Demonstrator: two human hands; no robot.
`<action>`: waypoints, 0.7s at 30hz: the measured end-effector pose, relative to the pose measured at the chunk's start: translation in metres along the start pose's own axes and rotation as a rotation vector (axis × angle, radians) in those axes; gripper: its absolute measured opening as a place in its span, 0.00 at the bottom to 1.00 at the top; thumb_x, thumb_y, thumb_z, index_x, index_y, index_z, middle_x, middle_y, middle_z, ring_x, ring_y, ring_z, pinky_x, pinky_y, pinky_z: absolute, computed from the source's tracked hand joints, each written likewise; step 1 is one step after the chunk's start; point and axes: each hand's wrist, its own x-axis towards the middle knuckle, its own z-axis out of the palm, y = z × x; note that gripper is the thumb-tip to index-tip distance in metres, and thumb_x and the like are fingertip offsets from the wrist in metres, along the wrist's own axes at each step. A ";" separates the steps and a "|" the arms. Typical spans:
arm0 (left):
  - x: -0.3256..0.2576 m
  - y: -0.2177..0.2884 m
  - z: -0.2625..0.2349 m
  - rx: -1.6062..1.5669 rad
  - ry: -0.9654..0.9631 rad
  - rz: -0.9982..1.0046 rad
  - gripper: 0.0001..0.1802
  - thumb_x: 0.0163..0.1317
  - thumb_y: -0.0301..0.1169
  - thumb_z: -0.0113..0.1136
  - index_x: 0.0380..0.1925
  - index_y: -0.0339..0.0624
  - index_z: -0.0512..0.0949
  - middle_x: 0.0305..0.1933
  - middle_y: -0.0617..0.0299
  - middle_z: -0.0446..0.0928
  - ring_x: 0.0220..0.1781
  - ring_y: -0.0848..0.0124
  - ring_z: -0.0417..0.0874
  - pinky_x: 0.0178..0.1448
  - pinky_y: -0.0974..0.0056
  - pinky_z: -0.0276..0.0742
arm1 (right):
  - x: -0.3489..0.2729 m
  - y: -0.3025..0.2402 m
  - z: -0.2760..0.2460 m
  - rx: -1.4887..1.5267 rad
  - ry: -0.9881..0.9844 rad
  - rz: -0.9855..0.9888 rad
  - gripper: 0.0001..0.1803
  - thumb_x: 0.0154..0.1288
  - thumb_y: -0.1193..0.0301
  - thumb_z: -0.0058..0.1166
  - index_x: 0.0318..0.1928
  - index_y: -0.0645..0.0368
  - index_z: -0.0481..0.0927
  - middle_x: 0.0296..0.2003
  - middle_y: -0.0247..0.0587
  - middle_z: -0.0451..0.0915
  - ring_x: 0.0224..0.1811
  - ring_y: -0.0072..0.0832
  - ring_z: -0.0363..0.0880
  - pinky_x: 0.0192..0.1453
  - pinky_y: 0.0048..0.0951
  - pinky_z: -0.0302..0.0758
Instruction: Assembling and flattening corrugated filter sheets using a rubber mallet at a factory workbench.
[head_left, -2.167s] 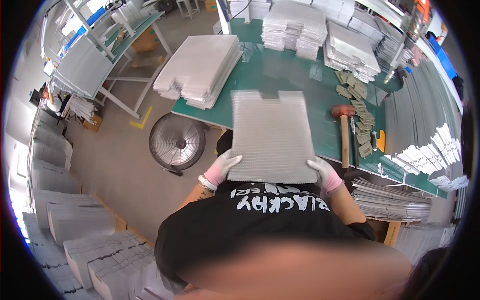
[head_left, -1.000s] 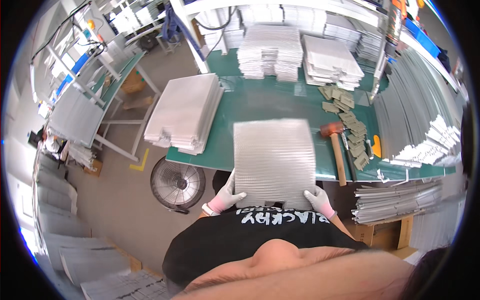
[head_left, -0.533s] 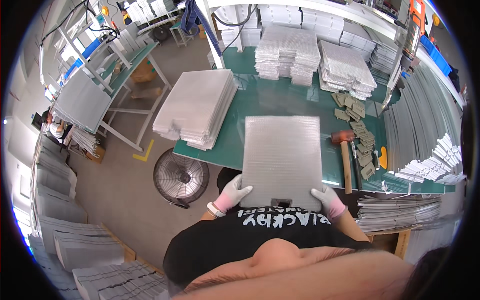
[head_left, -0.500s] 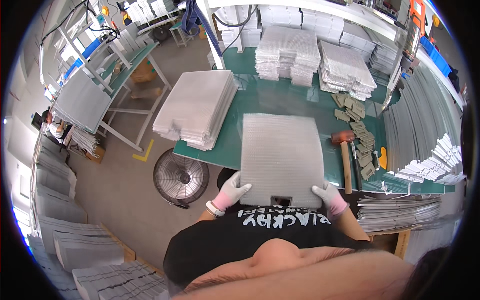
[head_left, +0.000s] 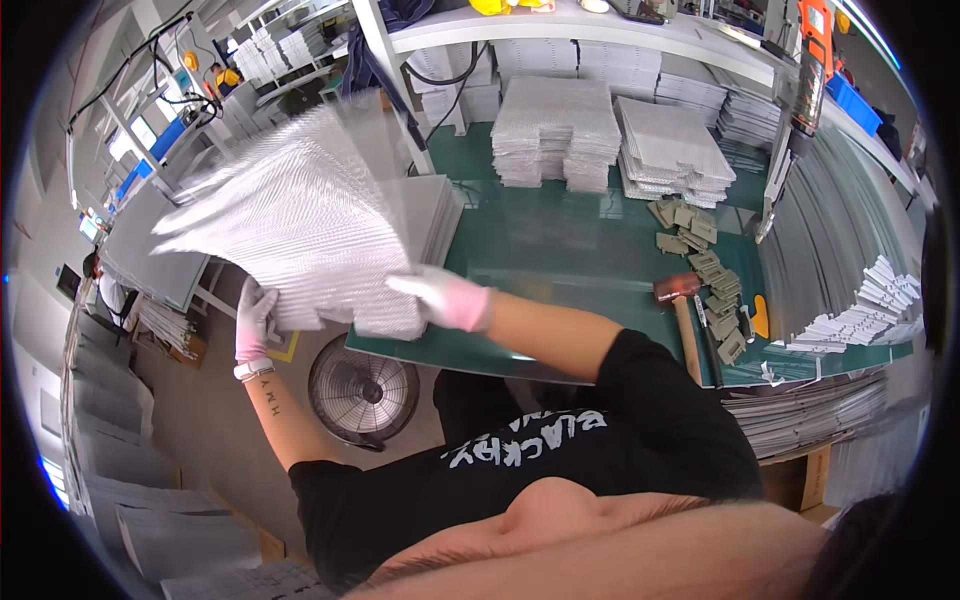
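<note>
A thin, translucent white textured sheet [head_left: 300, 220], bubble-wrap-like, is in both my gloved hands at the left. Its far part is bent and smeared by motion, so I cannot tell whether it is one layer or more. My left hand [head_left: 256, 318] grips the near left edge, thumb showing. My right hand [head_left: 440, 298] reaches across and grips the near right edge. Behind and partly beneath the sheet, a stack of similar white sheets [head_left: 440, 215] stands on the left end of the green table [head_left: 540, 245]; the held sheet hides most of it.
Two notched stacks of white sheets [head_left: 555, 125] [head_left: 672, 150] stand at the back. A mallet [head_left: 684, 330], small beige plates [head_left: 715, 275] and a yellow-handled tool [head_left: 760, 317] lie at the right. Beyond them are grey panels [head_left: 840, 250]. A floor fan [head_left: 365, 390] stands below the table's left end.
Both hands have carried the sheet from in front of my body to the left, over the stack there. The sheet has gone from flat to bent. My right arm now crosses the table's near edge.
</note>
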 end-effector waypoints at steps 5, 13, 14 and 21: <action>0.031 -0.096 -0.025 0.513 -0.155 -0.318 0.35 0.67 0.31 0.63 0.69 0.27 0.63 0.61 0.48 0.78 0.60 0.63 0.79 0.67 0.62 0.72 | 0.032 0.053 -0.040 0.319 0.153 0.313 0.19 0.75 0.69 0.51 0.62 0.63 0.71 0.58 0.45 0.79 0.62 0.36 0.78 0.66 0.41 0.75; 0.034 -0.122 -0.039 0.655 -0.106 -0.280 0.44 0.61 0.36 0.68 0.71 0.27 0.59 0.59 0.37 0.78 0.62 0.54 0.80 0.66 0.59 0.73 | -0.077 -0.104 -0.109 -1.233 0.574 -0.383 0.31 0.67 0.59 0.60 0.63 0.67 0.72 0.59 0.53 0.77 0.64 0.41 0.74 0.70 0.38 0.70; 0.029 -0.123 -0.044 0.691 -0.046 -0.249 0.45 0.59 0.37 0.69 0.71 0.27 0.59 0.59 0.35 0.78 0.63 0.52 0.80 0.66 0.58 0.73 | -0.080 -0.135 -0.114 -1.679 0.828 -0.610 0.31 0.64 0.60 0.59 0.61 0.68 0.74 0.58 0.59 0.76 0.62 0.49 0.75 0.69 0.43 0.69; -0.020 -0.044 0.043 0.998 0.338 -0.014 0.47 0.62 0.33 0.67 0.74 0.30 0.52 0.71 0.36 0.65 0.72 0.44 0.68 0.75 0.53 0.65 | -0.114 -0.309 -0.241 -1.519 1.374 -0.060 0.43 0.62 0.48 0.56 0.64 0.73 0.71 0.64 0.68 0.72 0.68 0.54 0.70 0.73 0.40 0.65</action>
